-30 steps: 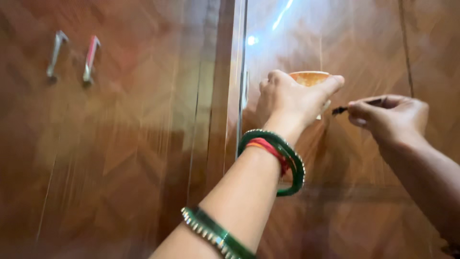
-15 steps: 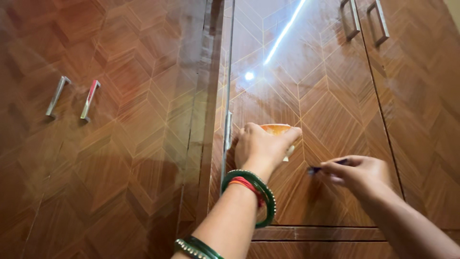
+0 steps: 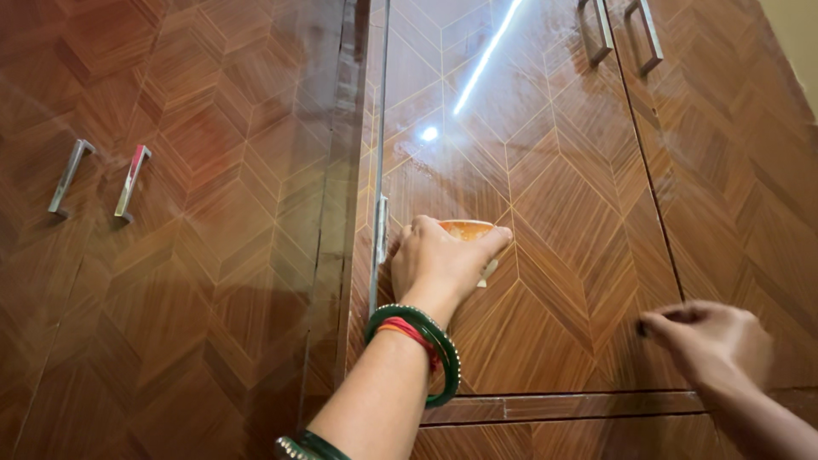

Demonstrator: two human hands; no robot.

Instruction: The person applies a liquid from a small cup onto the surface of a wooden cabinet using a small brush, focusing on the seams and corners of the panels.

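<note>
My left hand [image 3: 443,264], with green and red bangles on the wrist, presses an orange and white cloth [image 3: 468,230] flat against a glossy wooden wardrobe door [image 3: 545,170], close to the door's left edge. Much of the cloth is hidden under the fingers. My right hand [image 3: 707,341] hovers low on the right in front of the same door, fingers pinched together. Only the dark tip of a small thin object [image 3: 642,328] shows at its fingertips.
The wardrobe has chevron-patterned brown panels. Two metal handles [image 3: 98,181] sit on the left doors and two more metal handles [image 3: 622,34] at the top right. A vertical gap [image 3: 375,128] separates the door sections. A horizontal seam [image 3: 554,405] runs below the hands.
Both hands sit lower in the view than a second ago. My right hand has drifted down and to the right, away from the cloth. The left hand stays on the cloth.
</note>
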